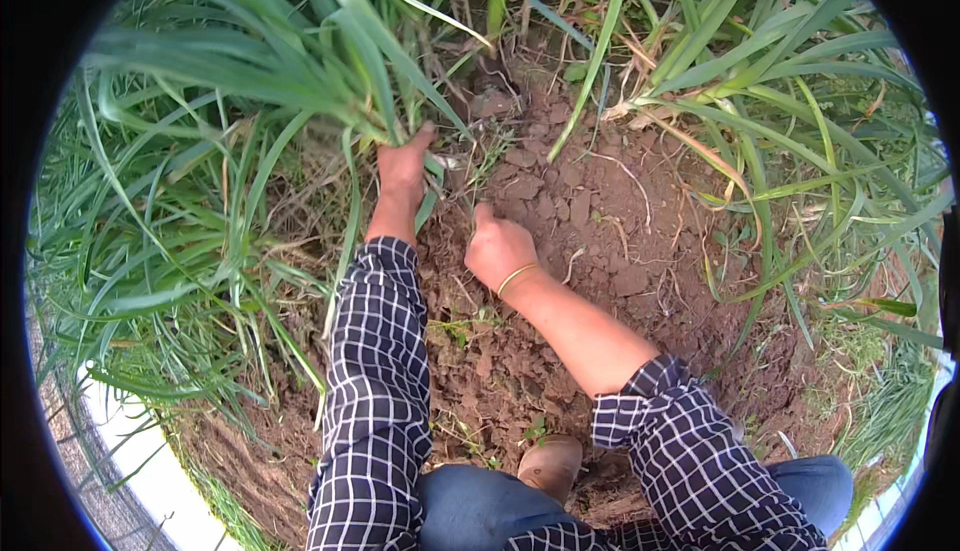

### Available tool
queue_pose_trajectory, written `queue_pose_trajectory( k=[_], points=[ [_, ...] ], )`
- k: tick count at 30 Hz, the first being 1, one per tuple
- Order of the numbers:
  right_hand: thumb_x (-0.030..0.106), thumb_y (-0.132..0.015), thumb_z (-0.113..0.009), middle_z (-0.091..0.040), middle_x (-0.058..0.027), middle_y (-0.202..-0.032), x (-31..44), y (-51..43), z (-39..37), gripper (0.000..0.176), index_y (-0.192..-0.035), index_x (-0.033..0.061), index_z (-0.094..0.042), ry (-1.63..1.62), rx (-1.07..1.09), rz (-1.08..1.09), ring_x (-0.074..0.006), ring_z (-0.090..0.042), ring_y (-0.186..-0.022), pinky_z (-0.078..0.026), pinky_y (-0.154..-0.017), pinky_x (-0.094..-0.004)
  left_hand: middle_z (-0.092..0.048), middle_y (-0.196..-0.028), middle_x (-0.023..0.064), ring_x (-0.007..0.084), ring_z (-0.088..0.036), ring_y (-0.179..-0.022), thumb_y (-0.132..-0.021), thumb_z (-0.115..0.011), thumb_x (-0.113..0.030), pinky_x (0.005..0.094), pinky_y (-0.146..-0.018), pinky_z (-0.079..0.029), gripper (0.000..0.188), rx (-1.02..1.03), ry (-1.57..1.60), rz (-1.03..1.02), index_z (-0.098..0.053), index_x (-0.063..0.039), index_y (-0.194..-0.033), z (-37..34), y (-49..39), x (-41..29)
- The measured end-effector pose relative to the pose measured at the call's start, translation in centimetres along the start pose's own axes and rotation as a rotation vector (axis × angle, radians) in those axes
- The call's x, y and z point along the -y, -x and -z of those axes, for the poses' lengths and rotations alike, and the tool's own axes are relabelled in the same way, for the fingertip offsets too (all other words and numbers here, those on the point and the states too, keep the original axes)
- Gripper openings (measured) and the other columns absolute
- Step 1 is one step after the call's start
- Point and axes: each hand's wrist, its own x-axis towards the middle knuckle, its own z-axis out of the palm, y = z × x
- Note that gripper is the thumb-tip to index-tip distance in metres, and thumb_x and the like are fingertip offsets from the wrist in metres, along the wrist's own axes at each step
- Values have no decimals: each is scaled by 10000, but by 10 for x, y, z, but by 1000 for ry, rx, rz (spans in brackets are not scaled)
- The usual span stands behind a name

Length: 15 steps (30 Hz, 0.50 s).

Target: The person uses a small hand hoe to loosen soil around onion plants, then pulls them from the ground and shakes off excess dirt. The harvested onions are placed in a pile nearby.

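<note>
My left hand is closed around the base of a clump of green, strap-leaved, leek-like plants. The leaves fan up and leftward above the fist, and some look blurred. To the right and a little nearer to me, my right hand is curled over the loose brown soil, thumb side upward. A thin dark line rises from that fist, but whether it is a blade or a stem I cannot tell. A small feathery weed grows between the hands and the plants beyond.
More leek-like plants lean over the soil from the right. Dry roots lie scattered on the ground. My brown shoe and jeans-covered knee are at the bottom. A pale strip borders the lower left.
</note>
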Motion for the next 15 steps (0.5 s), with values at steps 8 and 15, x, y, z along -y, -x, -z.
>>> queue_pose_trajectory(
  k=[8, 15],
  points=[
    [47, -735, -496, -603, -271, -733, -22, -1, 0, 189, -909, -18, -463, -243, 47, -69, -394, -613, -728, -498, -661, -451, -447, -1272, 204, 304, -434, -1171, -804, -651, -236, 393, -1002, -327, 632, -85, 30, 209, -369, 51, -1291, 37, 76, -6],
    [45, -756, -603, -575, -48, -697, -63, 86, 113, 86, -837, 30, -580, -642, -140, -53, -132, -533, -590, -451, -533, -282, -459, -1234, 228, 308, -477, -1109, -761, -695, -186, 419, -942, -398, 669, 182, -198, 238, -355, 36, -1292, 53, 142, -1]
  ],
)
